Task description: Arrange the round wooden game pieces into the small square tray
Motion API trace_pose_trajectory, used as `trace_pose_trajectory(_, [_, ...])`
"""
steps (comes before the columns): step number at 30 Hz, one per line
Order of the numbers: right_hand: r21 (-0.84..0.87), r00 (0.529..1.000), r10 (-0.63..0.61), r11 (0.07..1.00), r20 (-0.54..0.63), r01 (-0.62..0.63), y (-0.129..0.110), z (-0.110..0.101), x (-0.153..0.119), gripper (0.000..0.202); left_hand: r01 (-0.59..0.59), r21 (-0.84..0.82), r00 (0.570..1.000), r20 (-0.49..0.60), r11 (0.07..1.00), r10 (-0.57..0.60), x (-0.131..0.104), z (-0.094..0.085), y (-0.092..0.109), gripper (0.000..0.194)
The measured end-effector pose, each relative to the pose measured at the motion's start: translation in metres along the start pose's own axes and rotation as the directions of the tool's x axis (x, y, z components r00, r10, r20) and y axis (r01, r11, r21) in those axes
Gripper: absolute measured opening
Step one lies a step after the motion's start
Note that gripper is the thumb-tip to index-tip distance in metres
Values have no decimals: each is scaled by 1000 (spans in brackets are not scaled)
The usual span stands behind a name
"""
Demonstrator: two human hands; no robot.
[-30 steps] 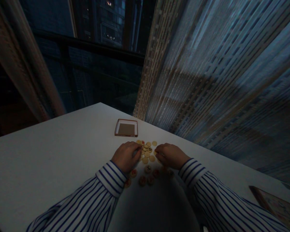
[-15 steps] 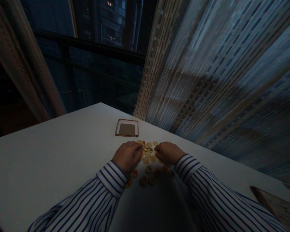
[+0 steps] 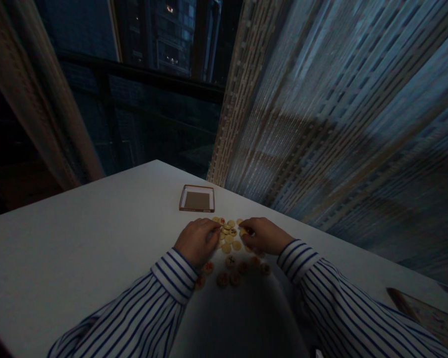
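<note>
Several round, pale yellow pieces (image 3: pixel 228 239) lie heaped and scattered between my two hands on the white table. My left hand (image 3: pixel 197 240) is at the left edge of the heap, thumb and fingers pinched together; whatever is between them is too small to tell. On the right side, my right hand (image 3: pixel 265 235) curls its fingers over a yellow piece (image 3: pixel 244 231), thumb below it. Nearer to me lie several pieces with marks, among them one with a dark mark (image 3: pixel 230 260) and one with a red mark (image 3: pixel 208 267).
An open shallow box (image 3: pixel 197 200) with a brown bottom stands beyond the pieces. A flat framed item (image 3: pixel 427 315) rests at the lower right of the white table (image 3: pixel 108 223). Curtains (image 3: pixel 283 129) hang past the table's far edge.
My right hand has shifted slightly to the right, with its thumb and fingers a little further apart. My left hand has stayed almost in place.
</note>
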State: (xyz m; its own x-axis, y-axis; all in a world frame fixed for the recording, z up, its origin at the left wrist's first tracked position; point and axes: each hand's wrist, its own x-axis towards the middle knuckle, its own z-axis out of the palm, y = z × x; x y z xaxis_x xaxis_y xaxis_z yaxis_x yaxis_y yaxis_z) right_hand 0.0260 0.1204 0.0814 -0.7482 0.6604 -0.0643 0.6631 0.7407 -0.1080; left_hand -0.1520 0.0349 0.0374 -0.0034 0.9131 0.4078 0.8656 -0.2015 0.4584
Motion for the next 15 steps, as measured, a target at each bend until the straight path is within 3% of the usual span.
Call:
trace_pose_trajectory(7, [299, 998, 24, 954, -61, -5, 7, 5, -3, 40, 10, -3, 1000, -15, 1000, -10, -1, 1, -1, 21])
trace_pose_trajectory(15, [645, 997, 74, 763, -23, -42, 14, 11, -5, 35, 13, 8, 1000, -27, 1000, -13, -1, 1, -1, 22])
